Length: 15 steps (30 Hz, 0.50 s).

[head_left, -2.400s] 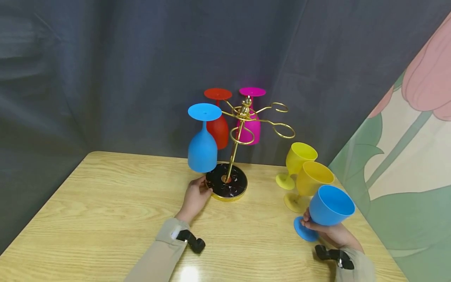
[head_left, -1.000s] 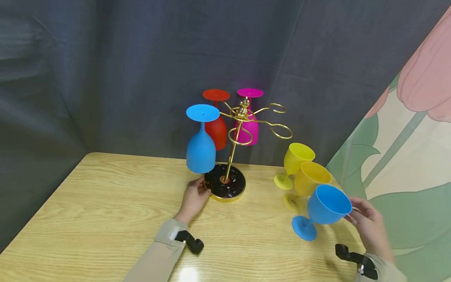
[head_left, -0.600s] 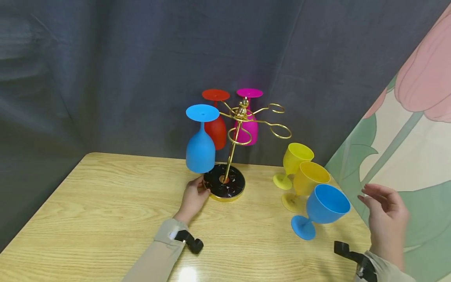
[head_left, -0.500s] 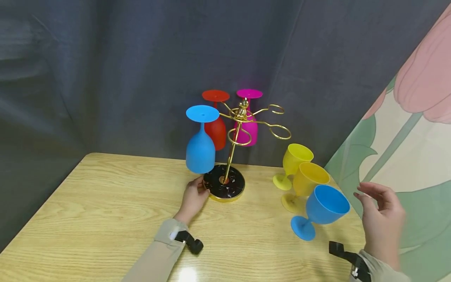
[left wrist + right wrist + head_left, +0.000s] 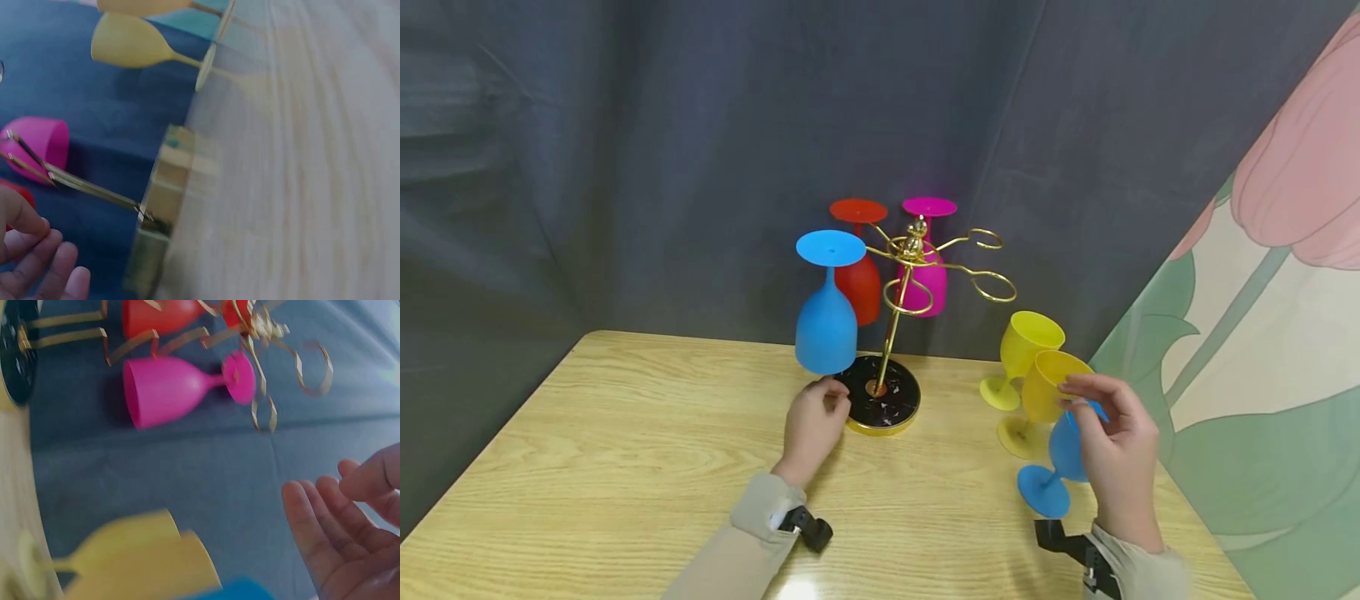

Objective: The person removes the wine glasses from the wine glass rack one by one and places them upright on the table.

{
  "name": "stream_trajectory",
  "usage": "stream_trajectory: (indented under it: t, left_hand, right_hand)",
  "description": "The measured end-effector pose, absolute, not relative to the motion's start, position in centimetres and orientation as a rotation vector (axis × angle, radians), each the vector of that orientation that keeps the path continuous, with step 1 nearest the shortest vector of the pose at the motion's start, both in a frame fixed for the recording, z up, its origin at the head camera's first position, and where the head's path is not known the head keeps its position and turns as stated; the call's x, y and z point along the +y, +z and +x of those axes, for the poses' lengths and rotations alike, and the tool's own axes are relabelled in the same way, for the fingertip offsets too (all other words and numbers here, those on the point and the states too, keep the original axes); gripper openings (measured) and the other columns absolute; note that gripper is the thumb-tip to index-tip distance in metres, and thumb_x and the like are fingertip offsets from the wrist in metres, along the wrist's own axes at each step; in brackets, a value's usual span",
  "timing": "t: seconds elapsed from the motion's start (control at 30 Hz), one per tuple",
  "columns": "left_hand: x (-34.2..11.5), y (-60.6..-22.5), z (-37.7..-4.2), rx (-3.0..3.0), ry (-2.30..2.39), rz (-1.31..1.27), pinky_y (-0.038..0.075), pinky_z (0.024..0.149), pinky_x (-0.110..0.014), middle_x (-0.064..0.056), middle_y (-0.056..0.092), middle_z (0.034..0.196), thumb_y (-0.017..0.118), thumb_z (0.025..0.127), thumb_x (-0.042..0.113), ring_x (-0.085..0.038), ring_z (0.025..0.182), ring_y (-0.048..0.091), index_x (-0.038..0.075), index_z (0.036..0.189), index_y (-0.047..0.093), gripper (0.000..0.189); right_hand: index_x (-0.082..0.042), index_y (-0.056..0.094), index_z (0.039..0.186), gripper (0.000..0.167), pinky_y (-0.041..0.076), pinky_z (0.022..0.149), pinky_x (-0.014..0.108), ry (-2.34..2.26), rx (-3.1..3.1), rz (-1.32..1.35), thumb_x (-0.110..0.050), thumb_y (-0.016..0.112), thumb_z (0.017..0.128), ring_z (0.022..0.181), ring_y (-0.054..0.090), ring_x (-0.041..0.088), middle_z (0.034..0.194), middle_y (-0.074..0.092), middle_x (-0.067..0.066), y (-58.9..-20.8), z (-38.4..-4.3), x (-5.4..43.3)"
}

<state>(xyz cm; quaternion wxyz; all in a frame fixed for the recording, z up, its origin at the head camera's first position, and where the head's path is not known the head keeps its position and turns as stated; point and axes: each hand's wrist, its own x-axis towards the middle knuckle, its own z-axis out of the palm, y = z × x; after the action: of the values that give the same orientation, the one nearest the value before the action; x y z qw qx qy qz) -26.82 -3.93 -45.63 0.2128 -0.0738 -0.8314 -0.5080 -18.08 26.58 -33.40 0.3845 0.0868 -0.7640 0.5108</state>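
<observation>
My left hand (image 5: 812, 429) is beside the black round base of a gold goblet rack (image 5: 889, 337). Its fingers are loosely bent, holding nothing; the left wrist view shows the fingertips apart from the base. A blue goblet (image 5: 827, 329), a red goblet (image 5: 865, 287) and a magenta goblet (image 5: 165, 390) hang upside down from the rack. At the right my right hand (image 5: 1120, 458) hovers with loosely bent fingers and nothing in them. It partly hides an upright blue goblet (image 5: 1063, 450). Behind that stand an orange-yellow goblet (image 5: 1041, 392) and a lemon-yellow goblet (image 5: 1030, 337).
Gold wire rings (image 5: 995, 287) stick out from the rack top toward the right and front. A wooden table (image 5: 647, 450) lies under everything, backed by a dark curtain (image 5: 722, 167). Along the right edge rises a panel with a tulip print (image 5: 1262, 333).
My right hand let go of the upright blue goblet, moved off to the right, then came back left above it. My left hand has come off the rack base.
</observation>
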Motion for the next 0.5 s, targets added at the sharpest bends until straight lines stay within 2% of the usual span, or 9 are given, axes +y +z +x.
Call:
stream_trajectory:
  t: [0.2, 0.33, 0.5]
  left_hand:
    - [-2.9, -43.8, -25.3, -2.155, -1.310, -0.402, 0.055, 0.067, -0.029, -0.004, 0.065, 0.089, 0.066, 0.092, 0.005, -0.016, 0.077, 0.064, 0.009, 0.095, 0.070, 0.006]
    - [-2.5, -42.3, -24.5, -2.004, -1.346, -0.472, 0.055, 0.061, -0.024, -0.004, 0.069, 0.085, 0.064, 0.092, 0.000, -0.013, 0.071, 0.064, 0.007, 0.094, 0.069, 0.008]
    - [-2.0, -40.9, -23.9, -1.940, -1.473, -0.480, 0.054, 0.057, -0.021, -0.004, 0.072, 0.079, 0.062, 0.091, -0.003, -0.013, 0.067, 0.066, 0.004, 0.093, 0.068, 0.009]
  right_hand:
    - [0.009, 0.062, 0.123, 0.034, 0.055, 0.083, 0.016, 1.321, -1.999, 0.327, 0.019, 0.052, 0.092, 0.103, 0.067, 0.012, 0.116, 0.065, 0.005, -34.3, -18.9, 23.9]
    - [0.004, 0.060, 0.129, 0.039, 0.054, 0.088, 0.017, 1.343, -2.037, 0.355, 0.017, 0.055, 0.092, 0.111, 0.065, 0.014, 0.122, 0.063, -0.002, -34.7, -19.5, 22.5]
    - [0.004, 0.057, 0.132, 0.041, 0.053, 0.091, 0.018, 1.404, -2.058, 0.345, 0.014, 0.057, 0.093, 0.116, 0.063, 0.013, 0.128, 0.060, -0.001, -35.0, -20.3, 21.6]
